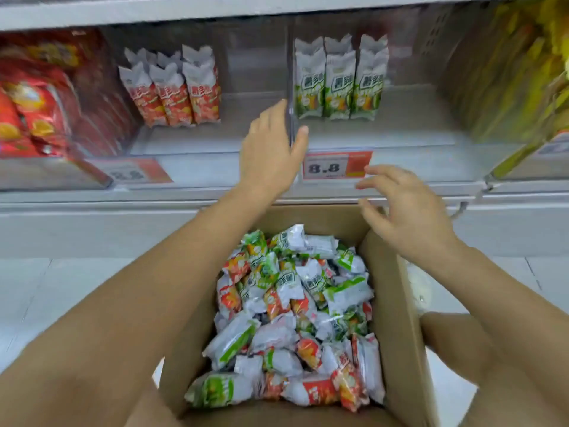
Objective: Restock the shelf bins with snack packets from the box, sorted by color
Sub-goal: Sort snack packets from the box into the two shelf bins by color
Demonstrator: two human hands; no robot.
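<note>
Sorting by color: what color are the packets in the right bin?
Green and white packets, clearest in the head view.

1. The red bags (34, 97) at far left are blurred and cut by the edge.
2. The yellow bags (523, 75) at far right are a blur; their print is unreadable.
3. The left price tag (132, 173) is too smeared to read surely.
4. The box (397, 303) runs off the bottom edge; packets (286, 318) deep inside lie buried under others.
5. The left hand (271, 152) covers part of the clear divider (291, 72).
6. The packet print is too small to read.
</note>
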